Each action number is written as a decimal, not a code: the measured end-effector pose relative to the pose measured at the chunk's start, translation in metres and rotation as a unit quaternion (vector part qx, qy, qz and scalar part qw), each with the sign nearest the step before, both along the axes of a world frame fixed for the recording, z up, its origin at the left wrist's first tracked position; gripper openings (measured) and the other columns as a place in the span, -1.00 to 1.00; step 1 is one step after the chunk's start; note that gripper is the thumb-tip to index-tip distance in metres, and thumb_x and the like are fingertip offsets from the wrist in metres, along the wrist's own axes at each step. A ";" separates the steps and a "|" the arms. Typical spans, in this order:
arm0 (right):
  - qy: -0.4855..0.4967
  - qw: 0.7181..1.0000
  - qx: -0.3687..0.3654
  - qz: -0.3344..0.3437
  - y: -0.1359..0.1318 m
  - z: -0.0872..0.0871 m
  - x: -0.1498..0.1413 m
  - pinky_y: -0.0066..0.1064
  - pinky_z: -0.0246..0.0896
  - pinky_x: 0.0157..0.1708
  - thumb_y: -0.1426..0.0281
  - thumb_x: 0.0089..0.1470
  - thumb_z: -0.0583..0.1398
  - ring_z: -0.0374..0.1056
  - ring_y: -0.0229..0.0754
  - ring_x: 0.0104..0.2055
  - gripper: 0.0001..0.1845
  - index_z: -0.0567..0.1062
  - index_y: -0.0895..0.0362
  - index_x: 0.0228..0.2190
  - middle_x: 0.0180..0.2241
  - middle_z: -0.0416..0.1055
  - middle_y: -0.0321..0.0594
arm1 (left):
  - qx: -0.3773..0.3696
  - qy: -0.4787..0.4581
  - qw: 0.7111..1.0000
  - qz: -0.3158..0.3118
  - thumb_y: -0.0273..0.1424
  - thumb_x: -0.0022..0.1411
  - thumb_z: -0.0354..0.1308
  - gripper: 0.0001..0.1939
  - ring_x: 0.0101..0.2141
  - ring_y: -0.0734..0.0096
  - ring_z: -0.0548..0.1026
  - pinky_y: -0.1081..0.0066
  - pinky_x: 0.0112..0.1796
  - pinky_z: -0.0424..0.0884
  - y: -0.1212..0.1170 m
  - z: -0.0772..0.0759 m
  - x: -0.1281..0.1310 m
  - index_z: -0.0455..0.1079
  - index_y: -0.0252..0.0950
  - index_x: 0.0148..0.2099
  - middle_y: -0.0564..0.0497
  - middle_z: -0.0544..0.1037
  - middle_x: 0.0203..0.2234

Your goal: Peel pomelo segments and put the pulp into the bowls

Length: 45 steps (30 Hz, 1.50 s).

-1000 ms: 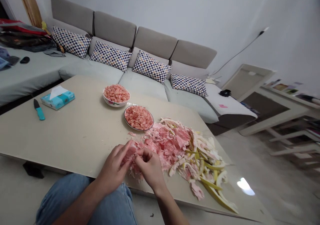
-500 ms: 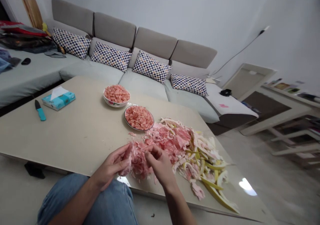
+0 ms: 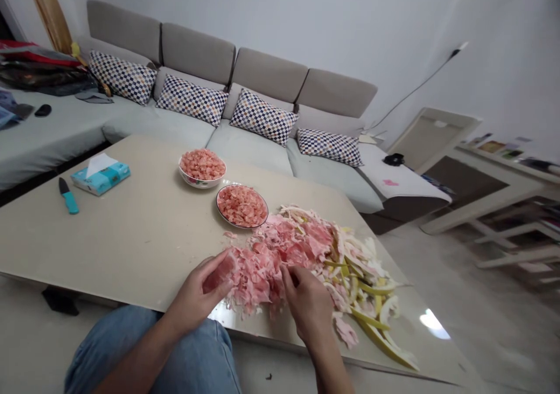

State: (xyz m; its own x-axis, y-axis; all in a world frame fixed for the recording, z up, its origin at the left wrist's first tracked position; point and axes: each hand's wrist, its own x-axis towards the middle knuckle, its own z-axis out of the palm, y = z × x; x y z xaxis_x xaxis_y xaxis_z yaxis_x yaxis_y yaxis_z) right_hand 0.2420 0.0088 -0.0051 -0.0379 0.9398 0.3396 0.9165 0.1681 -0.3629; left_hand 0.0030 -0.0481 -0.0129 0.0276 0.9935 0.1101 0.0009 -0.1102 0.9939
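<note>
My left hand (image 3: 196, 293) is closed around a pink pomelo segment (image 3: 219, 274), fingers on top and thumb below, at the near edge of the table. To its right, my right hand (image 3: 310, 302) has thumb and index finger pinched together above a heap of torn pink membranes (image 3: 258, 277); whatever is in the pinch is too small to make out. Thick pomelo rind strips (image 3: 378, 338), yellow-green outside and white inside, lie right of the heap. Behind it, a dark-rimmed plate (image 3: 217, 208) and a flowered bowl (image 3: 201, 181) are piled with peeled pomelo flesh (image 3: 242, 205).
A knife with a turquoise handle (image 3: 70, 202) and a blue tissue pack (image 3: 105, 178) lie on the left of the pale table (image 3: 131, 230). Beyond stands a grey sofa (image 3: 245, 149) with checkered cushions. My jeans-clad knee (image 3: 175, 359) is below the table edge.
My right hand has moved right, away from the segment in my left hand, over the membranes. My left hand stays nearly in place, its segment now more plainly visible.
</note>
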 end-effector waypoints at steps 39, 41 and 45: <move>0.433 0.872 -0.203 0.106 -0.026 0.031 -0.082 -0.51 0.09 -0.68 0.34 -0.14 0.20 0.18 -0.33 -0.71 -0.84 0.36 0.12 -0.63 -0.72 0.31 -0.38 | 0.095 0.149 0.984 0.019 -0.33 0.30 0.07 -0.51 -0.02 0.21 0.42 0.23 0.02 0.33 -0.003 0.008 0.001 0.22 -0.08 0.27 -0.10 0.49 -0.01; 0.422 0.875 -0.205 0.121 -0.021 0.036 -0.075 -0.51 0.10 -0.67 0.31 -0.09 0.21 0.20 -0.31 -0.69 -0.80 0.37 0.13 -0.63 -0.72 0.32 -0.37 | 0.065 0.080 0.995 0.000 -0.32 0.30 0.07 -0.51 0.10 0.21 0.36 0.23 0.11 0.26 -0.005 0.009 0.000 0.22 -0.12 0.27 -0.10 0.41 0.12; 0.379 0.885 -0.212 0.169 -0.020 0.042 -0.065 -0.52 0.10 -0.66 0.23 0.04 0.21 0.23 -0.31 -0.66 -0.71 0.41 0.15 -0.58 -0.69 0.33 -0.36 | 0.026 0.020 0.999 -0.017 -0.28 0.27 0.12 -0.49 0.16 0.17 0.32 0.21 0.16 0.21 -0.006 0.009 0.000 0.25 -0.19 0.25 -0.11 0.36 0.19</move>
State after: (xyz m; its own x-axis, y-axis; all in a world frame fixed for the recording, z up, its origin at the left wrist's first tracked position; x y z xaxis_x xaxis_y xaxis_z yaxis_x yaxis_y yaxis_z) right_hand 0.1769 -0.0108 0.0367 -0.2546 0.9670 0.0069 0.3066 0.0874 -0.9478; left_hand 0.0028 -0.0539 -0.0043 0.0663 0.9851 0.1590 0.0368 -0.1616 0.9862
